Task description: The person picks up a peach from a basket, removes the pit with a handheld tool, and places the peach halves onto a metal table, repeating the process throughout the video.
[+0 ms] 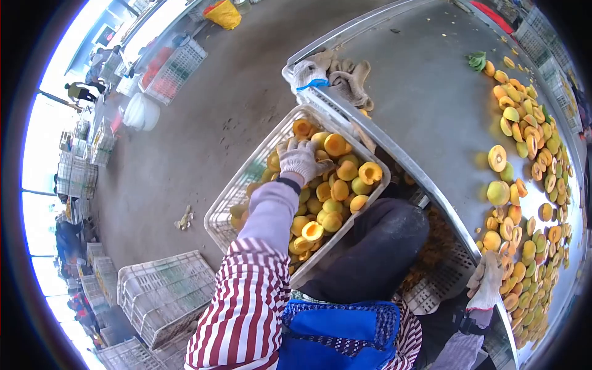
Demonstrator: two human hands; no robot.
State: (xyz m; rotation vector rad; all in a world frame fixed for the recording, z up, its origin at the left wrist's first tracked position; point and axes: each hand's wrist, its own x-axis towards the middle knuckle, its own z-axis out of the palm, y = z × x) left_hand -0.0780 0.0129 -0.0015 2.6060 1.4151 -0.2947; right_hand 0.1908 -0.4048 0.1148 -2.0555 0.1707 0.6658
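Note:
My left hand (300, 159), in a pale knit glove, lies on the fruit in a white plastic crate (231, 192). Its fingers are apart, and I see nothing gripped in them. Yellow-orange apricot halves (333, 190) fill this crate, several with the pit hollow facing up. At the metal table's near edge is my gloved right hand (486, 277), fingers stretched toward the fruit and nothing visible in them. Beside it, a long heap of apricot halves (524, 271) covers part of the grey metal table (425, 92).
Knit gloves (345, 80) lie on the table's corner. Below its raised rim stands a crate with brown pits (435, 246). Stacked crates (166, 290) are at the lower left. Farther off are a white bucket (142, 112), a crate with red contents (176, 69) and other people.

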